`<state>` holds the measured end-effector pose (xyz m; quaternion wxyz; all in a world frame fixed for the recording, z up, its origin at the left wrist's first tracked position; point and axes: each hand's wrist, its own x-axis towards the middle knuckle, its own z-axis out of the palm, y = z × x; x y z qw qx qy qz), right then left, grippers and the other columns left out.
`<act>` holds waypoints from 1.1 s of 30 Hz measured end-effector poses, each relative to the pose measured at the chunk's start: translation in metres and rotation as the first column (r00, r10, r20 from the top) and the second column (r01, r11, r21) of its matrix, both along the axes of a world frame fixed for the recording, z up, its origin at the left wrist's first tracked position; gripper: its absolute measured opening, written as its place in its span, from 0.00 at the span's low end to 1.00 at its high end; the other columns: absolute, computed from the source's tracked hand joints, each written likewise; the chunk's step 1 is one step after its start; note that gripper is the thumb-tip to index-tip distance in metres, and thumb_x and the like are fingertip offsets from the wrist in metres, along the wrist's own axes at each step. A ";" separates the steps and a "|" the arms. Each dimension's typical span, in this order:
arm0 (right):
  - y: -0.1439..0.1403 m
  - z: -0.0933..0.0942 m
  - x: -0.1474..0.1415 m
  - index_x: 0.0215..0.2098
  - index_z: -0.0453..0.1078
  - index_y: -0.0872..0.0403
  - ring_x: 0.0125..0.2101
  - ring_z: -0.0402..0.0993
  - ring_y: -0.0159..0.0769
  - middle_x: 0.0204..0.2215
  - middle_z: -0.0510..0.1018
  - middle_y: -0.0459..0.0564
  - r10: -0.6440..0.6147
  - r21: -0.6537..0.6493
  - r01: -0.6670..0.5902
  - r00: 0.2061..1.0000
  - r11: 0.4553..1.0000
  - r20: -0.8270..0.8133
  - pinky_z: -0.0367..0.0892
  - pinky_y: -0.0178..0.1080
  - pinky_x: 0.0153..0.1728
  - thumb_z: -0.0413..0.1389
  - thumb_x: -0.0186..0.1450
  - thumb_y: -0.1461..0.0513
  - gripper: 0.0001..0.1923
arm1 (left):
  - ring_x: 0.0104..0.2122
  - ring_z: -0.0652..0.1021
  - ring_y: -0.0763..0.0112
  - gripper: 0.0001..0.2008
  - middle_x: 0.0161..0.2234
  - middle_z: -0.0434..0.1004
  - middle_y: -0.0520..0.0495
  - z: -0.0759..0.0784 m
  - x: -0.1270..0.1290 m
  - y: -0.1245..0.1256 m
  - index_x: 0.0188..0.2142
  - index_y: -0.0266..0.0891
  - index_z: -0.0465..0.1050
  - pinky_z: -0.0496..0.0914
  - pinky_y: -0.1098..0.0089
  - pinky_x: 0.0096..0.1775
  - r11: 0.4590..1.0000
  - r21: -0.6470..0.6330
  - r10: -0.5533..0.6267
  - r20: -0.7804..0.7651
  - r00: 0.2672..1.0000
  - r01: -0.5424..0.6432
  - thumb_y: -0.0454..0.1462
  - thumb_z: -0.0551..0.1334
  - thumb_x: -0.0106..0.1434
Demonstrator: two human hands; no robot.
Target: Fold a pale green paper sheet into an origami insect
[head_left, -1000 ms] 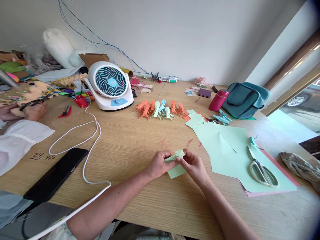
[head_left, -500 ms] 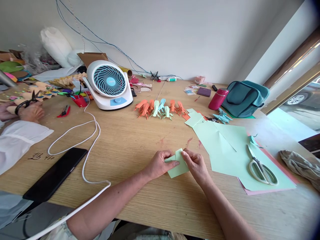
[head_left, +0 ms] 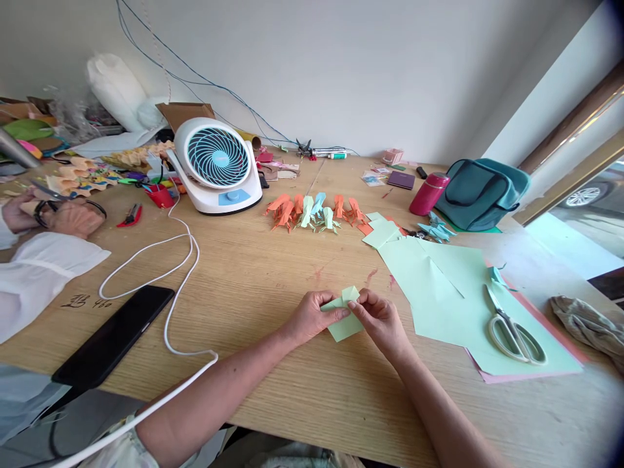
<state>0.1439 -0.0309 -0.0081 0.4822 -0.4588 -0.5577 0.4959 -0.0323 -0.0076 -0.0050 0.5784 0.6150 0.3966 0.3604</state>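
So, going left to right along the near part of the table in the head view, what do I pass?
Phone → white cable → left hand → folded green paper → right hand → scissors → cloth.

- Small pale green square of folded paper, matte, with several crisp creases.
- Pinched from both sides: left fingertips on its left edge, right fingertips on its upper right part.
- Upper corner flap raised between the two sets of fingertips, standing up off the wooden table.
- Lower part flat on the table, just below the fingers, its bottom corner pointing toward the near edge.
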 end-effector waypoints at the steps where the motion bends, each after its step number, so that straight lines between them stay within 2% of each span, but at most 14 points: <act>1: 0.000 0.001 0.000 0.26 0.66 0.52 0.23 0.62 0.30 0.22 0.69 0.43 -0.011 -0.007 0.011 1.000 1.000 -0.004 0.57 0.33 0.24 0.63 0.61 0.47 0.19 | 0.24 0.60 0.77 0.23 0.21 0.56 0.56 -0.001 0.000 0.001 0.23 0.37 0.63 0.54 0.75 0.26 1.000 -0.002 -0.003 0.002 1.000 0.003 0.52 0.69 0.55; 6: 0.001 0.004 0.001 0.25 0.65 0.52 0.21 0.57 0.30 0.19 0.64 0.42 -0.088 -0.032 0.088 0.996 0.996 -0.002 0.54 0.34 0.22 0.63 0.59 0.44 0.22 | 0.24 0.63 0.77 0.21 0.22 0.61 0.55 -0.007 0.000 0.004 0.26 0.35 0.69 0.57 0.75 0.26 1.000 0.015 -0.001 -0.009 1.000 0.001 0.51 0.69 0.54; 11: 0.002 0.005 0.001 0.25 0.65 0.52 0.21 0.58 0.29 0.20 0.65 0.43 -0.089 -0.034 0.089 0.996 0.995 -0.008 0.55 0.34 0.21 0.64 0.58 0.44 0.23 | 0.25 0.66 0.75 0.18 0.23 0.65 0.53 -0.009 0.000 0.003 0.28 0.35 0.73 0.61 0.75 0.27 1.000 0.022 0.002 -0.017 1.000 -0.001 0.49 0.67 0.56; 14: 0.001 0.006 0.000 0.26 0.67 0.53 0.22 0.60 0.29 0.21 0.67 0.43 -0.060 -0.044 0.058 0.997 0.997 -0.046 0.57 0.33 0.22 0.63 0.59 0.44 0.22 | 0.25 0.65 0.75 0.16 0.23 0.65 0.54 -0.007 0.000 0.001 0.29 0.35 0.73 0.60 0.75 0.27 0.999 0.029 0.039 -0.022 0.999 -0.039 0.47 0.67 0.56; 20: 0.002 0.002 0.001 0.34 0.71 0.52 0.30 0.68 0.34 0.29 0.74 0.46 0.058 -0.007 -0.059 0.997 0.998 -0.054 0.65 0.36 0.32 0.63 0.62 0.48 0.16 | 0.24 0.64 0.76 0.17 0.22 0.63 0.55 0.002 -0.001 0.001 0.27 0.35 0.72 0.60 0.74 0.29 0.985 0.012 0.170 0.013 0.985 -0.170 0.48 0.67 0.56; 24: 0.003 -0.003 0.001 0.31 0.69 0.53 0.27 0.65 0.32 0.25 0.71 0.44 0.055 -0.013 -0.055 0.998 0.998 -0.030 0.61 0.35 0.29 0.62 0.63 0.49 0.16 | 0.26 0.66 0.75 0.19 0.23 0.66 0.53 0.003 -0.001 0.002 0.31 0.33 0.74 0.61 0.73 0.30 0.989 -0.056 0.140 0.091 0.986 -0.136 0.49 0.68 0.55; 27: 0.003 -0.004 0.001 0.28 0.67 0.53 0.26 0.63 0.31 0.24 0.69 0.44 0.027 -0.017 -0.027 0.999 0.999 -0.041 0.60 0.35 0.28 0.62 0.63 0.49 0.17 | 0.26 0.67 0.75 0.19 0.23 0.66 0.53 0.000 -0.001 0.003 0.30 0.33 0.74 0.62 0.73 0.31 0.992 -0.057 0.117 0.109 0.987 -0.111 0.49 0.68 0.56; 30: 0.003 -0.004 0.002 0.29 0.68 0.53 0.26 0.64 0.32 0.25 0.70 0.44 0.000 -0.014 0.000 0.999 1.000 -0.037 0.60 0.35 0.28 0.62 0.63 0.49 0.17 | 0.26 0.69 0.75 0.18 0.24 0.68 0.53 -0.002 0.000 0.003 0.31 0.33 0.74 0.64 0.74 0.31 0.994 -0.058 0.103 0.126 0.987 -0.096 0.48 0.69 0.56; 33: 0.003 -0.004 0.003 0.30 0.69 0.53 0.27 0.63 0.32 0.25 0.70 0.45 -0.019 -0.008 0.019 1.000 1.000 -0.021 0.61 0.35 0.28 0.62 0.63 0.50 0.16 | 0.28 0.72 0.72 0.19 0.27 0.72 0.51 -0.003 0.002 0.002 0.36 0.34 0.74 0.68 0.73 0.31 0.990 -0.121 0.089 0.163 0.983 -0.070 0.47 0.70 0.54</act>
